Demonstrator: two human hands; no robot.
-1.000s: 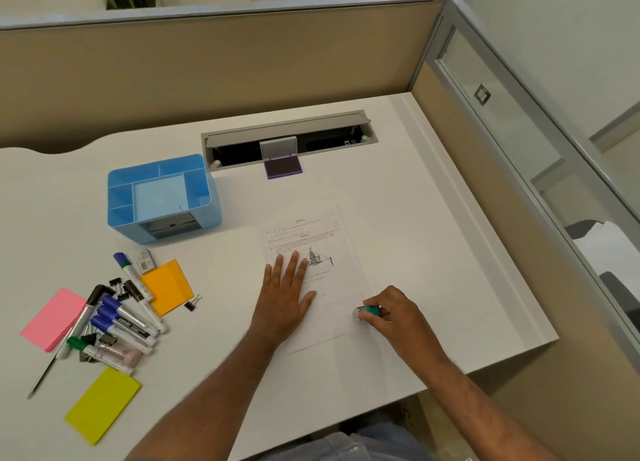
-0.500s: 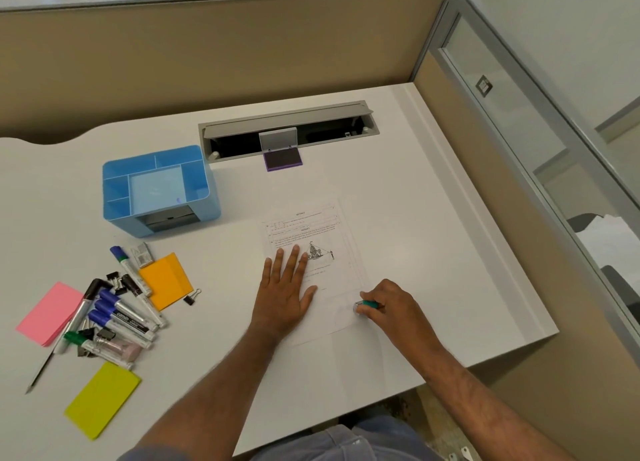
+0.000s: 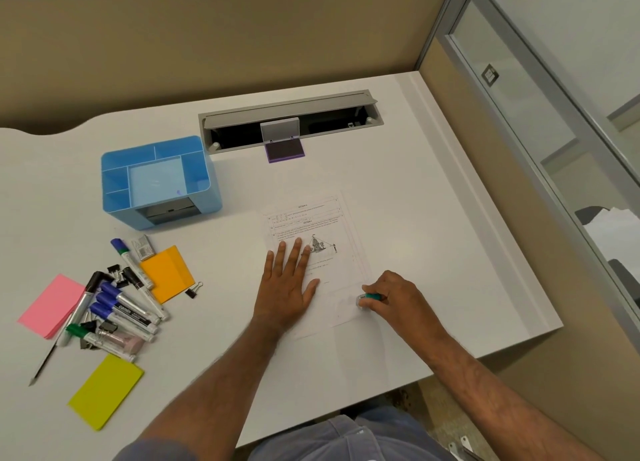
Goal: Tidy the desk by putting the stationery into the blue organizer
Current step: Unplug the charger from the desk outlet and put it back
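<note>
On one marker (image 3: 129, 313), "camlin" reads.

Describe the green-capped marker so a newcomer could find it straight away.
Start at the blue organizer, then drop to the marker pile below it. At the pile's bottom lies the green-capped marker: its cap is all green, while its neighbours' are blue or black.

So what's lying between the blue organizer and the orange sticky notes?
In the head view, a small grey eraser lies between the blue organizer and orange sticky notes.
</note>
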